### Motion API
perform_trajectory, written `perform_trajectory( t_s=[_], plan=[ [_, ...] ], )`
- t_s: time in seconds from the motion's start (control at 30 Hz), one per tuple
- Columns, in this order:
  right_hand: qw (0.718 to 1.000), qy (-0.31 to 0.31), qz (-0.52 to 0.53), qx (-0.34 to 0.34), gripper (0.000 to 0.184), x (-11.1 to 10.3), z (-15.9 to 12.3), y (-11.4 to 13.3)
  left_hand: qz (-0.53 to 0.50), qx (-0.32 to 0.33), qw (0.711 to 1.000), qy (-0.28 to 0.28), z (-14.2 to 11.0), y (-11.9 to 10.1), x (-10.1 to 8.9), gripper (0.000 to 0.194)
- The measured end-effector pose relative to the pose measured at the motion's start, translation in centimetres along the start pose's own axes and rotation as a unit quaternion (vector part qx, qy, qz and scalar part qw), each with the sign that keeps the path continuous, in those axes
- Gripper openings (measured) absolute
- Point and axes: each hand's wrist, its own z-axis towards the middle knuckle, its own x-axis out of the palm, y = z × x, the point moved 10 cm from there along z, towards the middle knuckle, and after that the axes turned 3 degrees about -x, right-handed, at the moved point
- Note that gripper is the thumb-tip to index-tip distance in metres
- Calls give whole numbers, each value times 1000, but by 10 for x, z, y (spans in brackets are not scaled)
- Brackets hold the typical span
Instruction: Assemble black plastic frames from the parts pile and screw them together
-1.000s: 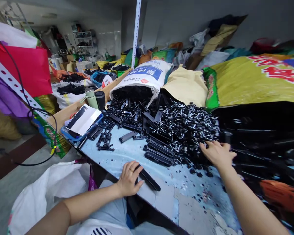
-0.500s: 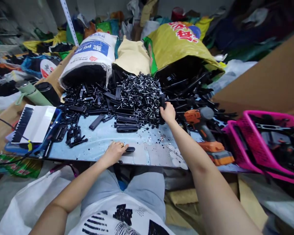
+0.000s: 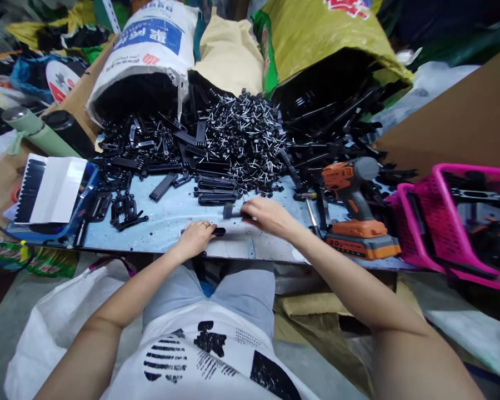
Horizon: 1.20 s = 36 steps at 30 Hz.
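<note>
My left hand (image 3: 196, 238) rests at the table's front edge, its fingers closed over a slim black plastic part (image 3: 219, 231) whose rounded end sticks out to the right. My right hand (image 3: 269, 215) is just right of it, above the tabletop. Its fingertips pinch a dark piece with a blocky end (image 3: 228, 211), blurred and partly hidden by the fingers. Behind both hands lies a heap of small black-headed metal pins (image 3: 250, 139). A short stack of flat black plastic parts (image 3: 216, 191) lies in front of that heap.
An orange cordless drill (image 3: 352, 200) stands to the right, beside pink baskets (image 3: 454, 222) of black parts. A metal-handled tool (image 3: 312, 216) lies left of the drill. A blue tray (image 3: 89, 189) stands left. Open sacks (image 3: 337, 33) line the back.
My right hand has come back from the pin heap toward my left hand, carrying the dark piece. My left hand stays on the black part. The view has tilted down.
</note>
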Motion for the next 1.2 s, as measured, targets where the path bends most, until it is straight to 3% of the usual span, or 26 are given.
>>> perform_trajectory(
  t_s=[0.1, 0.23, 0.4, 0.6, 0.7, 0.87, 0.97, 1.03, 1.13, 1.2],
  plan=[
    [993, 108, 9, -36, 30, 42, -33, 44, -31, 17, 999, 19, 3, -2, 1, 30],
    [985, 170, -8, 26, 37, 69, -45, 52, -45, 23, 998, 46, 8, -11, 0, 42],
    [979, 179, -44, 82, 40, 59, -35, 51, -27, 21, 999, 24, 10, -15, -4, 73],
    [980, 156, -105, 68, 36, 31, -26, 66, -48, 31, 997, -47, 3, -9, -4, 48],
    [982, 156, -97, 43, 36, 28, -22, 66, -55, 40, 995, -69, 0, -8, -3, 48],
    [989, 134, -56, 41, 38, 42, -29, 44, -58, 58, 996, -22, 13, -15, -4, 56],
    [994, 102, -28, 41, 39, 50, -42, 28, -36, 75, 996, -31, 48, -32, -12, 50],
    [994, 88, -26, 57, 39, 51, -49, 14, -13, 47, 998, -48, 86, -43, -14, 37],
    [982, 60, -56, 171, 37, 43, -52, -32, -3, 11, 1000, -6, 139, -63, 0, 25],
    [957, 34, -81, 275, 34, 35, -51, -70, -14, 0, 1000, 9, 158, -74, 4, 21]
  ],
)
